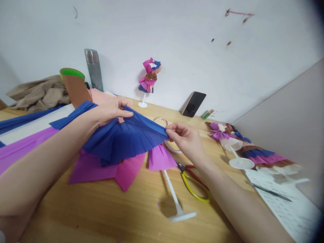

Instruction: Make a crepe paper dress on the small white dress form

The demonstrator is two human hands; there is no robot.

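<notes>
A gathered sheet of blue crepe paper (124,138) is stretched between my two hands above the table. My left hand (113,109) pinches its upper edge between thumb and fingers. At the right end, my right hand (183,135) grips the paper's corner with thumb and forefinger. Below the blue paper lie magenta and purple paper pieces (131,172). A small doll stand (173,192) with a purple paper skirt (162,158) lies tilted under my right hand. Beside it rest scissors (194,185) with red and yellow handles.
A dressed paper figure (149,77) stands at the back wall. A phone (194,104) leans there too. On the right lie more dressed figures (265,155) and a written sheet (286,209) with a pen (272,191). A flask (94,71), brown paper roll (74,89) and cloth (43,92) sit at left.
</notes>
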